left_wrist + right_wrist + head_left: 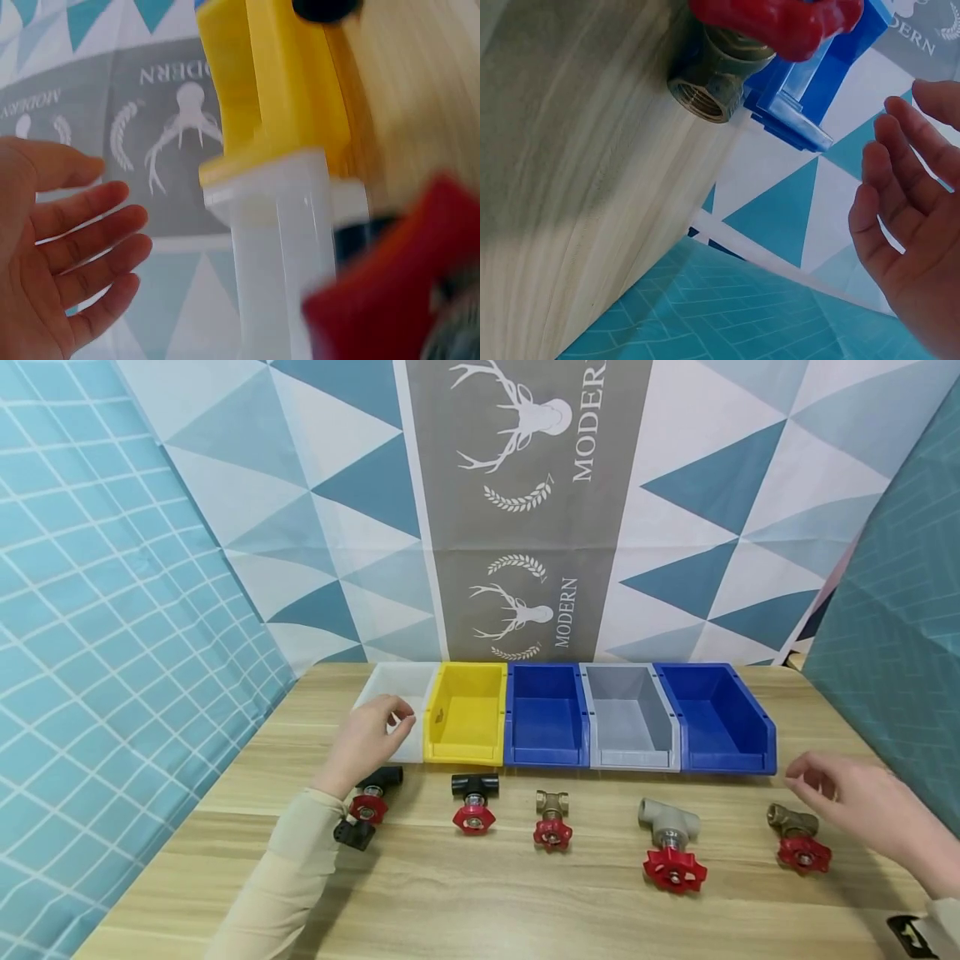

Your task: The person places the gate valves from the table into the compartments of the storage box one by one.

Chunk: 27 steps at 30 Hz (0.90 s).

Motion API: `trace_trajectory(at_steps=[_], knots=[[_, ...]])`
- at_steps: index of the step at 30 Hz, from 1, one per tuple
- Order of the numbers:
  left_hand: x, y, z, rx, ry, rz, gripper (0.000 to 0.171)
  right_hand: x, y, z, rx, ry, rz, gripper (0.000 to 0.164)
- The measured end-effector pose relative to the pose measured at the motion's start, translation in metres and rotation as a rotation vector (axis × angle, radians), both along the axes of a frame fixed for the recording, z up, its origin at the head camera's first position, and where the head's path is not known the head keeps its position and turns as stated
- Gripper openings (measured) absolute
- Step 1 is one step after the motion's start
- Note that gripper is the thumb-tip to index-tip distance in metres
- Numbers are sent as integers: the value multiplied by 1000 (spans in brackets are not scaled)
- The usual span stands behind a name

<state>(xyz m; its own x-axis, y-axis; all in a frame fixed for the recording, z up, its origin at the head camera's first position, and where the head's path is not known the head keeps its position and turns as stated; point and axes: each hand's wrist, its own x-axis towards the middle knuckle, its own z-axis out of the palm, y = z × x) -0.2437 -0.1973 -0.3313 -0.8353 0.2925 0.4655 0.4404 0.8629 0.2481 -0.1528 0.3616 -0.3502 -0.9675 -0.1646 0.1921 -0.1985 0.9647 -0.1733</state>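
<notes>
My left hand point(369, 735) hovers in front of the white bin point(408, 739), above a black-bodied valve point(369, 806) with a red handwheel. In the left wrist view its loosely bent fingers point(94, 244) hold nothing. Over at the right, my right hand point(855, 793) hangs beside a brass valve point(804, 852) with a red handwheel, apart from it. The right wrist view shows that hand's relaxed fingers point(900, 180) around bare air. Between the hands lie another black valve point(474, 806), a small brass valve point(552, 822) and a larger grey valve point(672, 852).
Right of the white bin, side by side, stand a yellow bin point(468, 727), a blue bin point(547, 727), a grey bin point(633, 731) and another blue bin point(720, 727). They sit on a wooden table point(487, 910), with patterned cloth behind and at both sides.
</notes>
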Motion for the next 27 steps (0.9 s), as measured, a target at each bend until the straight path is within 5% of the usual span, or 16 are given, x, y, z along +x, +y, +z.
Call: trace_trajectory(at_steps=[8, 27], knots=[[4, 28, -2, 55, -53, -34, 7, 9, -8, -5, -20, -111, 3, 10], [-9, 84, -19, 118, -413, -71, 34, 18, -25, -14, -9, -179, 34, 9]])
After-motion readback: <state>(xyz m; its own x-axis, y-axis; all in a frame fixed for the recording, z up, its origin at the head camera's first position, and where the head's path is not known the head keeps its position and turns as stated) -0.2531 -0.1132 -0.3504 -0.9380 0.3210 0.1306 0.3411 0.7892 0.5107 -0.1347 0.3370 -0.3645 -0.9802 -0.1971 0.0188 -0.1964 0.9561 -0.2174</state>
